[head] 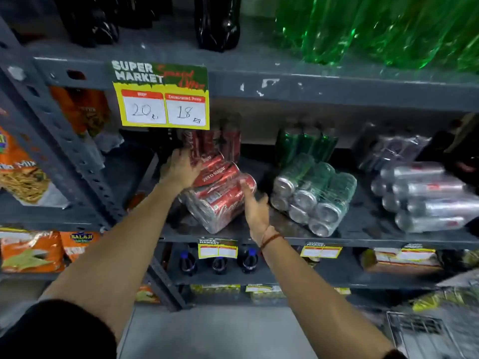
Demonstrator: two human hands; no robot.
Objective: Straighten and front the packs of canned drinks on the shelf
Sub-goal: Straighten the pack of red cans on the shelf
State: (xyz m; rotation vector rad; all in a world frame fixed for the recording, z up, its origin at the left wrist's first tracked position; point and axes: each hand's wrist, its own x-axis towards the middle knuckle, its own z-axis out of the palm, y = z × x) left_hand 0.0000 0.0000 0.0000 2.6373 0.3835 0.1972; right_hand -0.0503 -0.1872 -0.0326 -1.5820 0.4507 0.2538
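Observation:
A shrink-wrapped pack of red cola cans (pixel 220 193) lies on its side, skewed, on the grey middle shelf (pixel 363 237). My left hand (pixel 178 169) lies flat on the pack's upper left end. My right hand (pixel 255 211) is open with its fingers against the pack's right side. Behind it stands an upright red pack (pixel 217 141). To the right lies a green can pack (pixel 313 198) on its side, with an upright green pack (pixel 303 143) behind. Further right a silver can pack (pixel 427 198) lies sideways.
A yellow price sign (pixel 162 99) hangs from the shelf above. Dark bottles (pixel 217 22) and green bottles (pixel 375 29) stand on the top shelf. Snack bags (pixel 20 172) fill the left rack. Small bottles (pixel 220 263) stand on the shelf below. A wire basket (pixel 425 332) sits at the lower right.

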